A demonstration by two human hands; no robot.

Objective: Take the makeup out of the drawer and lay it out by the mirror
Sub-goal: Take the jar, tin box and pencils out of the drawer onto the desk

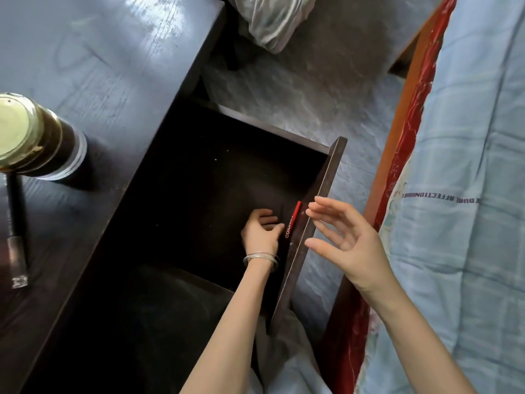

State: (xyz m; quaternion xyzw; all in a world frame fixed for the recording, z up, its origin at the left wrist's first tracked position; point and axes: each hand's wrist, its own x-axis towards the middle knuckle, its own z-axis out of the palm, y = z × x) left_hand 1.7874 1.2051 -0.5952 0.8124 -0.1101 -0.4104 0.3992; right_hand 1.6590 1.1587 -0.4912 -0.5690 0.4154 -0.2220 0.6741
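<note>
The dark drawer (pixel 321 211) is pulled out from under the dark desk. My left hand (pixel 261 231), with thin silver bangles at the wrist, reaches down inside it and its fingers curl around a slim red and black makeup pencil (pixel 292 223) that lies against the drawer's front wall. My right hand (pixel 343 240) hovers over the drawer's front edge, fingers spread and holding nothing. The rest of the drawer floor looks dark and bare. No mirror is in view.
On the desk top (pixel 99 66) at the left stand a dark jar with a gold lid (pixel 31 137) and a black tube with a silver end (pixel 15 231). A bed with a light blue quilt (pixel 468 137) and red trim fills the right. Grey floor lies between, crumpled cloth (pixel 272 21) above.
</note>
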